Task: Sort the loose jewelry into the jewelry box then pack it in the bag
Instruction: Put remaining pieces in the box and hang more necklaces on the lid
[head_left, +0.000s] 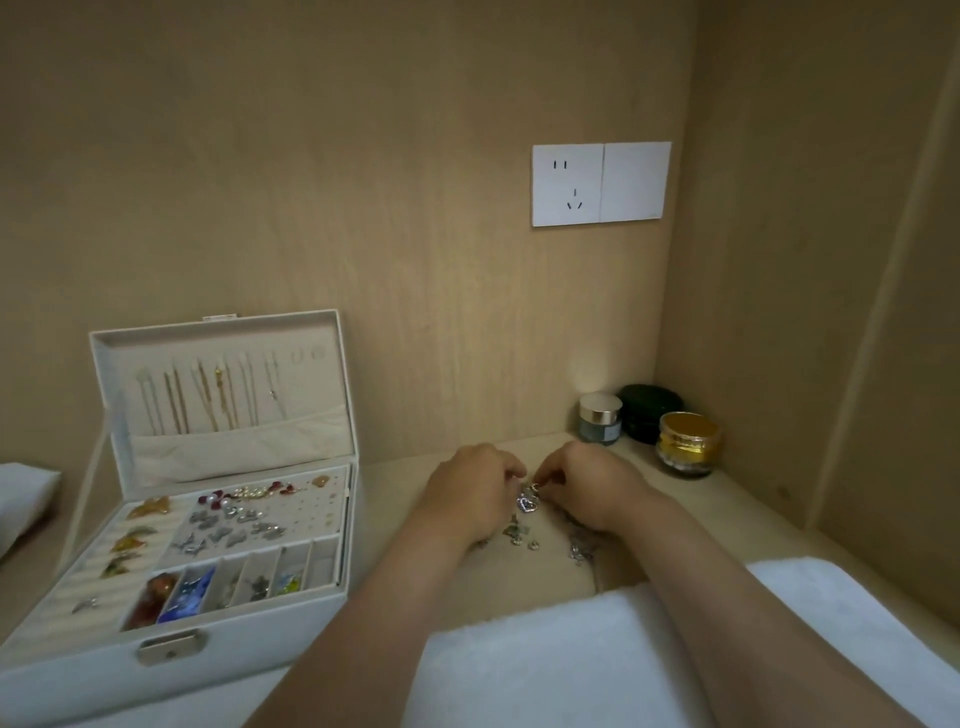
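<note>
Most of the sorting looks done, we judge: the jewelry box (270, 634) at eight o'clock stands open and is already well stocked, while packing it in the bag is untouched, and we see nothing we can call a bag. Its raised lid (317, 332) carries a row of hanging necklaces (208, 395) over a pocket. Below, the padded rolls (62, 587) at the left hold amber and green pieces, the pierced panel (311, 512) holds pearls, red stones and silver charms, and the narrow front slots (228, 582) hold red, blue, silver and green items, with the last slot at the right looking bare. At six o'clock, our left hand (467, 493) and right hand (592, 486) meet, fingers curled, both pinching the top of a silver heart pendant (527, 501) that dangles between them. Just under it lies what remains, a small loose pile (524, 535) of silver pieces on the shelf (727, 499), with a few more (579, 551) at five o'clock.
</note>
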